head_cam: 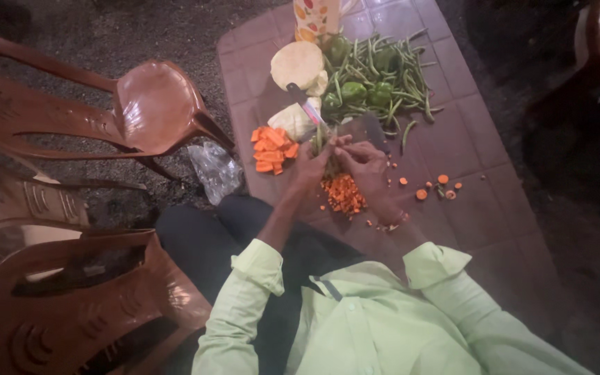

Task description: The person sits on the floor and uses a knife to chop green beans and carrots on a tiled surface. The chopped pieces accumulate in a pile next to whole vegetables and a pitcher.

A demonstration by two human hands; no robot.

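While the left hand [312,164] pinches a few green beans [319,139] upright over the counter [473,139], the right hand [362,161] closes beside it, apparently gripping the knife [305,104], with diced carrot [343,193] heaped just below and carrot chunks [273,148] to the left.

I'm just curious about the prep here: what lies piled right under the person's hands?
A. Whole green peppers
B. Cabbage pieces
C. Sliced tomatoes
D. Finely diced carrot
D: a heap of small orange diced carrot sits just below both hands, left hand and right hand, while the peppers and cabbage lie farther up the table.
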